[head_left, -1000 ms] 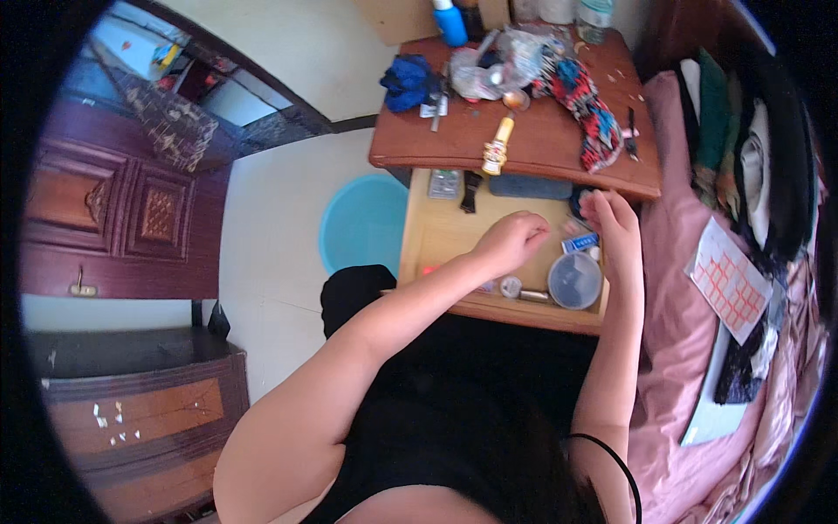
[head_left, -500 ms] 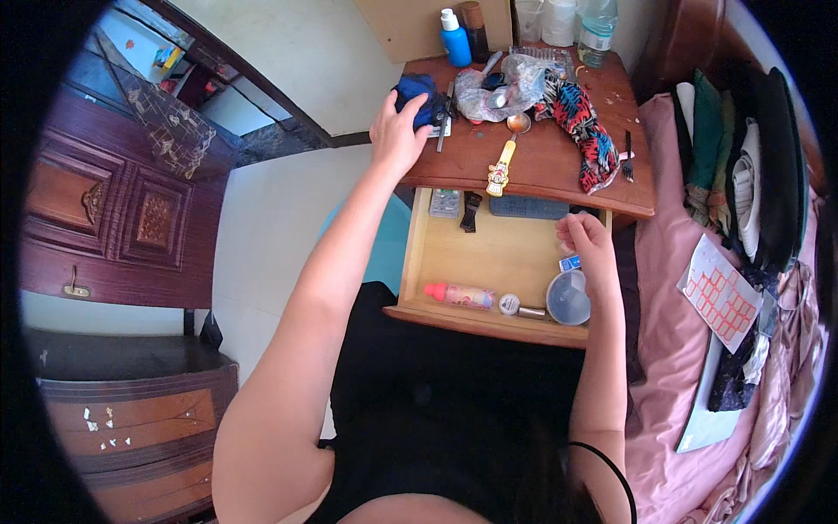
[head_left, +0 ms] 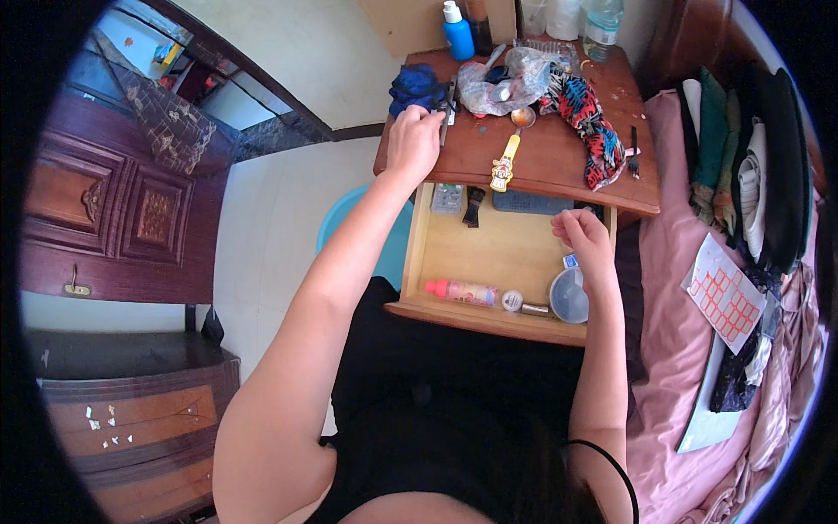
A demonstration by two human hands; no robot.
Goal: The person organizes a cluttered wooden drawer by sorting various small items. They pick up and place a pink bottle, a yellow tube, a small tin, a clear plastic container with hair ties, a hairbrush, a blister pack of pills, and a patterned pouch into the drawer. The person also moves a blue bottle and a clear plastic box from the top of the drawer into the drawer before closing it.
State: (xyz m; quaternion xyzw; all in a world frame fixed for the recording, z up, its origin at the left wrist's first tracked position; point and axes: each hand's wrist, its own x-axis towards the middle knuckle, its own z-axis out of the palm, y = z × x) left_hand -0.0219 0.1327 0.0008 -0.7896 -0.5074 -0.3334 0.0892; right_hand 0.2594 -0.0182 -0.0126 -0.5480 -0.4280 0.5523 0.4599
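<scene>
On the left side of the wooden nightstand top (head_left: pixel 458 166), my left hand (head_left: pixel 415 140) has its fingers bent down and drawn together. It is just in front of a bunched dark blue cloth (head_left: pixel 415 87) and beside a thin dark stick-like item (head_left: pixel 448 113); whatever its fingertips hold is hidden. Over the right side of the pulled-out drawer (head_left: pixel 489 253), my right hand (head_left: pixel 583 240) is closed in a pinch, and I cannot make out anything in it. Below that hand are a small blue-and-white box (head_left: pixel 570 261) and a round clear container (head_left: pixel 570 297).
The drawer also holds a pink-capped bottle (head_left: pixel 463 293) and a round white-lidded jar (head_left: pixel 512 300). On top lie a yellow-handled spoon (head_left: pixel 504 162), a crumpled plastic bag (head_left: pixel 489 92) and a patterned cloth (head_left: pixel 585 122). A pink-covered bed (head_left: pixel 668 349) adjoins the right.
My left hand has come off the blue cloth and moved nearer, its fingers drawing together. The cloth stays on the top. My right hand has hardly moved.
</scene>
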